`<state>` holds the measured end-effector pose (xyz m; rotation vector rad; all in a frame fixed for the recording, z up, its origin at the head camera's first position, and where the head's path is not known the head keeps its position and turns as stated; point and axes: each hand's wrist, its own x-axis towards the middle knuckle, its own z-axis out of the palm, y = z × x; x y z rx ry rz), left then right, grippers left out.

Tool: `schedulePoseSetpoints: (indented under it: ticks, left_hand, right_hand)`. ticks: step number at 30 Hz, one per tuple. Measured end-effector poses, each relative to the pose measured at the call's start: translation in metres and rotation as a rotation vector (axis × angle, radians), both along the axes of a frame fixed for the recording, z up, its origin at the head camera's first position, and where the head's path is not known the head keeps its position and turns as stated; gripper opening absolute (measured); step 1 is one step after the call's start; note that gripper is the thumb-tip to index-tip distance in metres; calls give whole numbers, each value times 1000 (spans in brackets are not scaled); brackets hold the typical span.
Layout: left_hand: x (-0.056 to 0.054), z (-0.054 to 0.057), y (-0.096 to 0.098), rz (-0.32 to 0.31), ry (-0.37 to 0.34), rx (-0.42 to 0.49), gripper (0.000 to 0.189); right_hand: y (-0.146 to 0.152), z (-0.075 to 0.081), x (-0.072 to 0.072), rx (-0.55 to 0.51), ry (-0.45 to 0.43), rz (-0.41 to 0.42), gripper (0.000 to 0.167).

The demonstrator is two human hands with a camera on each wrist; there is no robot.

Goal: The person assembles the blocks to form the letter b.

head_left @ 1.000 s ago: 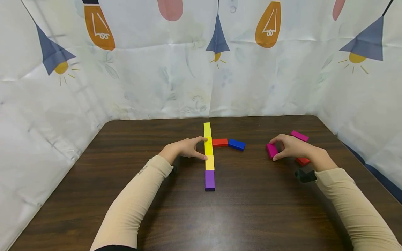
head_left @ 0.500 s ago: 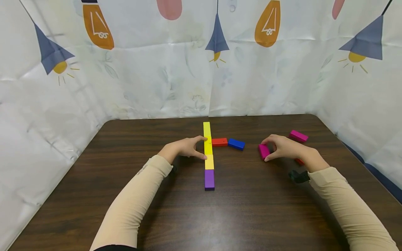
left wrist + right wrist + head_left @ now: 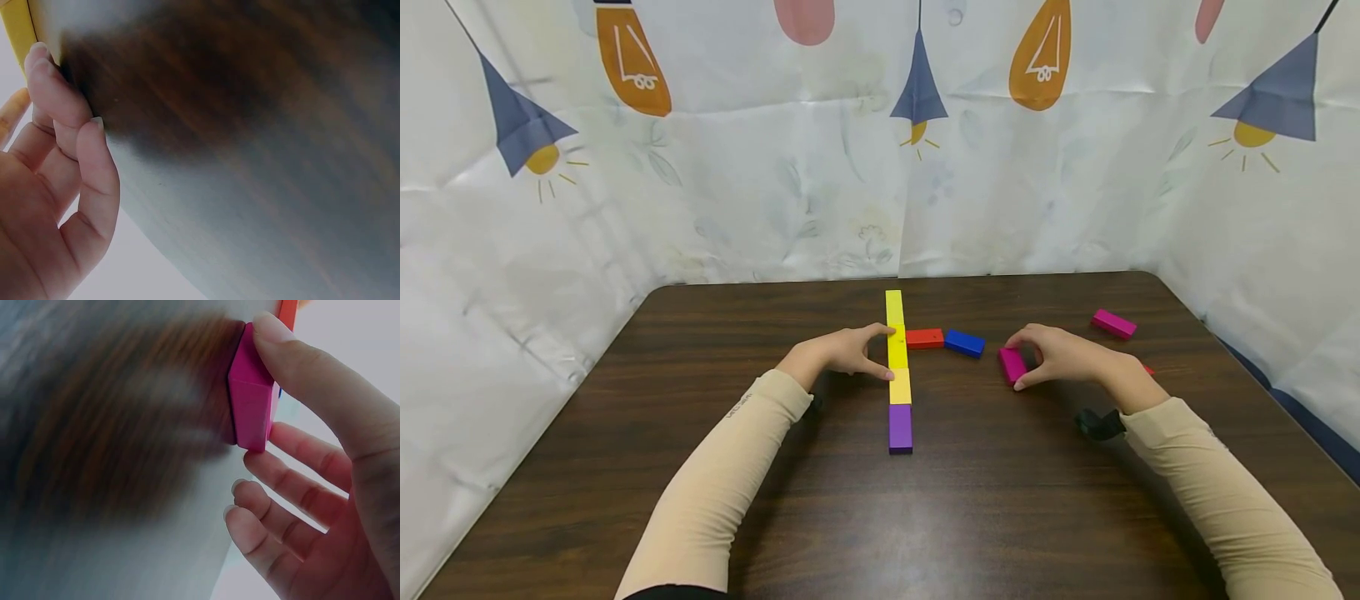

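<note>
Printed sheeting (image 3: 737, 200) borders the brown table (image 3: 820, 508), left hand (image 3: 842, 351) spread, right hand (image 3: 1063, 356) pinching a magenta block (image 3: 1011, 366).

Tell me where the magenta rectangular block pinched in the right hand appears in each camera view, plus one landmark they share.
Head: the magenta rectangular block is right of centre, pinched by the right hand.
Left wrist: not in this picture.
Right wrist: upper part, right of centre, between thumb and fingers.
Shared landmark: the dark brown wood-grain tabletop, visible in all three.
</note>
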<state>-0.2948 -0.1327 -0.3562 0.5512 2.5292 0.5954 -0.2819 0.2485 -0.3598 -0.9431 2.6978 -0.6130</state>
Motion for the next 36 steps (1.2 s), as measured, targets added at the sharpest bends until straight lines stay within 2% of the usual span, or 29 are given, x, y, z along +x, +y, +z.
schedulePoseSetpoints:
  ticks: [36]
  left_hand:
    - [0,0,-1,-1,-17,6,91]
  right_hand:
    - [-20,-2,0,-10,-13,18,61]
